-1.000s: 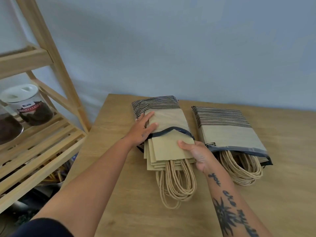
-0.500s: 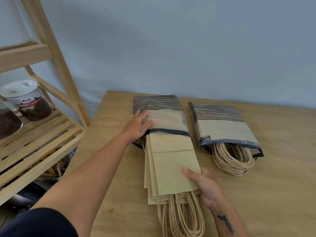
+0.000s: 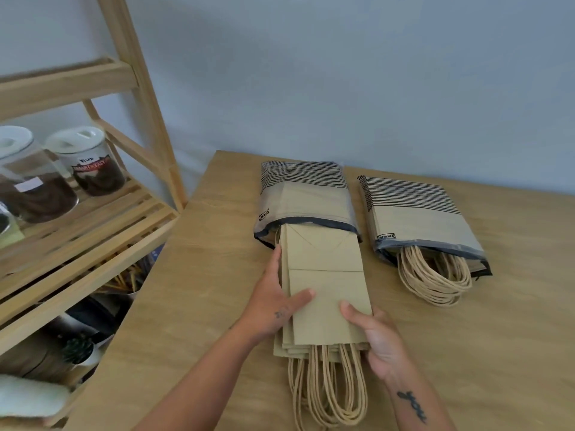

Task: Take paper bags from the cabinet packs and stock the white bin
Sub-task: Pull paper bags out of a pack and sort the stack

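Observation:
A stack of flat brown paper bags (image 3: 326, 284) with twisted rope handles (image 3: 326, 390) lies on the wooden table (image 3: 193, 300), its far end still inside the left striped plastic pack (image 3: 303, 194). My left hand (image 3: 277, 301) holds the stack's left edge, thumb lying on top. My right hand (image 3: 378, 340) grips the stack's right near corner, thumb on top and fingers under. A second striped pack (image 3: 417, 216) lies to the right, its bags' handles (image 3: 432, 278) spilling out. The white bin is not in view.
A wooden shelf unit (image 3: 81, 231) stands left of the table. Lidded glass jars (image 3: 90, 163) with dark contents sit on it, and dark clutter lies below. A pale blue wall runs behind the table.
The stack has slid further out of the left pack toward me. My left hand left the pack's top and moved to the stack's left edge. My right hand drew back with the bags.

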